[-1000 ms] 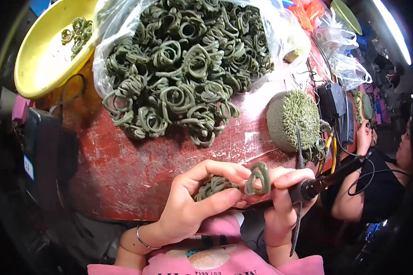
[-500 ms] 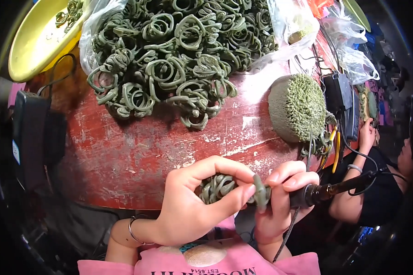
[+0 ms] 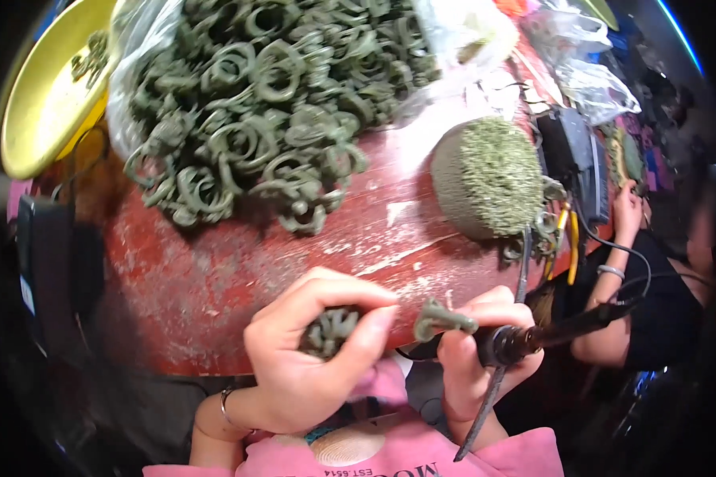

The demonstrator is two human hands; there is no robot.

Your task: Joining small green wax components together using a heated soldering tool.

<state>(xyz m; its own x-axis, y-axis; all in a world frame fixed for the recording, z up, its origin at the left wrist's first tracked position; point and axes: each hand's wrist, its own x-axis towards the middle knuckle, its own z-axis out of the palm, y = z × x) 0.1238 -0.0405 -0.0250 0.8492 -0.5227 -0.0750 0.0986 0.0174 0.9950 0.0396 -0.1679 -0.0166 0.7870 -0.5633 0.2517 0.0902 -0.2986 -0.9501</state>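
Observation:
My left hand is closed around a bunch of small green rings, which show inside its curled thumb and forefinger. My right hand pinches one green ring with a decorated top, held just apart from the left fingertips. The same hand also grips a black-handled tool, whose dark shaft points to the right. A thin dark rod runs past the right hand, slanting from the table down to my sleeve; whether it is held I cannot tell. Both hands are over the table's near edge.
A large heap of green rings covers the far left of the red table. To the right stand a round green block with a rough top, yellow-handled pliers and a black box. A yellow basin is far left; a co-worker's arm is at right.
My hands have moved apart. The single ring, earlier between the fingers of both hands, is now in my right hand alone. The view has shifted slightly.

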